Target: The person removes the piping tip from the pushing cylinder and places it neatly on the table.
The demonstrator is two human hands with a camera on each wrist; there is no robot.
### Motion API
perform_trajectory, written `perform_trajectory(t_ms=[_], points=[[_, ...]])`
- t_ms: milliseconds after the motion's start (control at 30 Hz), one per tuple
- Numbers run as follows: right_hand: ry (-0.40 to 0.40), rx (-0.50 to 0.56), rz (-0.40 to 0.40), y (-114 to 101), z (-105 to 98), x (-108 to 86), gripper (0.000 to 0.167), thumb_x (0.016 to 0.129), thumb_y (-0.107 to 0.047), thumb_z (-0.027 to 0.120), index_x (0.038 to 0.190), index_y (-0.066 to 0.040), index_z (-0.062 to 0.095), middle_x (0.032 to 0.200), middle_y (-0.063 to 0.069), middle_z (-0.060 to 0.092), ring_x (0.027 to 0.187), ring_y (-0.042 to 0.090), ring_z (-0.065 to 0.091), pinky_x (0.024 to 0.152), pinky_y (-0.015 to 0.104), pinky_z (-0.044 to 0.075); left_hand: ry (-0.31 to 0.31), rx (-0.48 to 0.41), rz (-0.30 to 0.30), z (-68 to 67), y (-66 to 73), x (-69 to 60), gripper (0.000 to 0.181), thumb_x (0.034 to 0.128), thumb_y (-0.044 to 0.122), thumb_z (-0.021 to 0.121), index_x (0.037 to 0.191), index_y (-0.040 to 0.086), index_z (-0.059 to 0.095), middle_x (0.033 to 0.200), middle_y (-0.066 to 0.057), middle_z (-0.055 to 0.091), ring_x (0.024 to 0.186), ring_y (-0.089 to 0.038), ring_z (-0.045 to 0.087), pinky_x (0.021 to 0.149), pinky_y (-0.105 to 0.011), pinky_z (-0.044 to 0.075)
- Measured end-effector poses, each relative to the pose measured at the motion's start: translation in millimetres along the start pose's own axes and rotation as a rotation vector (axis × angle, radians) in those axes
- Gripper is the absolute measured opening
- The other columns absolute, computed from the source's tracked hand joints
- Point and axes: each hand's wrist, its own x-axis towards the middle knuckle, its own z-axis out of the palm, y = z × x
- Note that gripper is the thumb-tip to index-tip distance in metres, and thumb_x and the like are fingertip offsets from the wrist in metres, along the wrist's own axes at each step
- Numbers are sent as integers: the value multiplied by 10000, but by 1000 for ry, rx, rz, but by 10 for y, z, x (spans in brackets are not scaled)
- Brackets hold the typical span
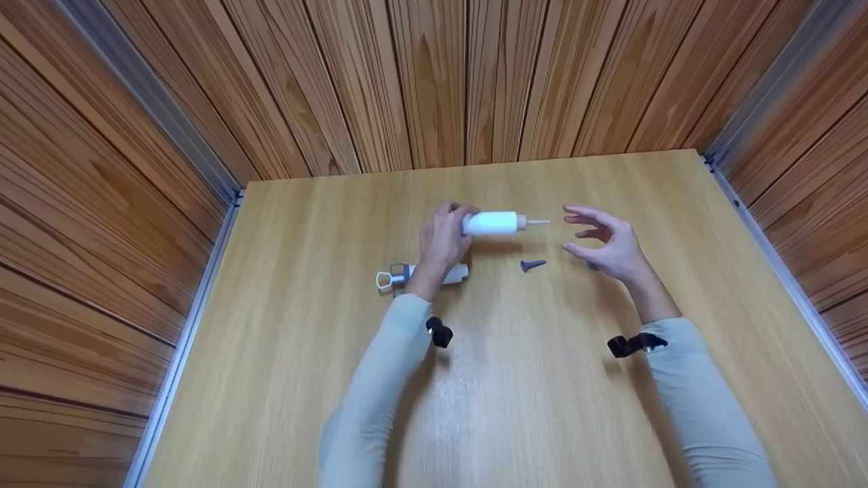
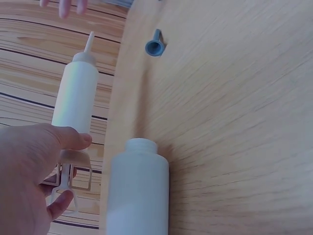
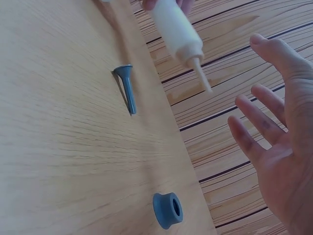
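Observation:
My left hand (image 1: 444, 237) grips the rear end of a white plastic dispenser bottle (image 1: 495, 223). Its thin nozzle points right, and a frame with a loop handle shows at its rear in the left wrist view. Facing the nozzle tip but apart from it, my right hand (image 1: 610, 247) has its fingers spread and holds nothing. Beneath my left forearm lies a second white bottle (image 1: 456, 274) with an open neck and a loop handle, partly hidden. A blue-grey funnel-shaped nozzle (image 1: 533, 265) lies between the hands.
A blue-grey flanged ring (image 3: 167, 210) lies on the wooden table (image 1: 529, 407) below my right hand. Wood-panelled walls (image 1: 434, 81) stand behind and at both sides, with metal rails (image 1: 183, 339) along the table's side edges.

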Motion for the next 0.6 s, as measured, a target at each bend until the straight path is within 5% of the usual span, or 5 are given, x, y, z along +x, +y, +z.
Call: perform_trajectory(t_ms=[200,400,600], points=[[15,72,-21,42,39,26,614,902,201,793,1488,75,660,1496,60,760,1310,95,755,1024,213,637,25,-18,11,-75,-13,-47,432,1006,160,863,1420,240,770,1487,-76,709,1402,-301,705,1227,-488,576],[53,243,20,87,117,42,572,929,206,766,1481,130,635,1451,32,793,1301,138,775,1026,252,656,41,-45,11,-147,-29,-95,418,988,152,883,1390,218,791,1465,-87,726,1377,-306,723,1213,-489,586],[72,274,53,74,163,35,594,933,215,752,1505,118,622,1506,213,735,1304,136,776,1039,264,656,28,-80,20,-223,-13,-166,425,984,142,887,1393,215,795,1489,-90,710,1404,-327,706,1232,-524,571]])
